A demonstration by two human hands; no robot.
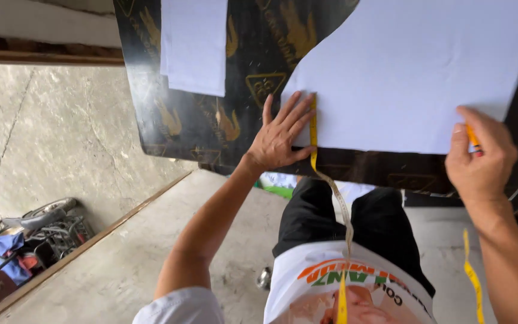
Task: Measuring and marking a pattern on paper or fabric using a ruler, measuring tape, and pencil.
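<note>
Head view | left hand flat, fingers spread, pressing yellow measuring tape onto large white fabric at the table near edge | right hand clenched on what looks like an orange marker, by the fabric's near edge | smaller white piece toward the far left.

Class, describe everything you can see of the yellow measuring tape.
The yellow measuring tape is a narrow, soft band, cloth or plastic by its look. The left hand pins a stretch of it flat along the left edge of the white fabric on the dark table. From there it sags over the table's edge towards the person's chest; another end dangles below the right hand.
</note>
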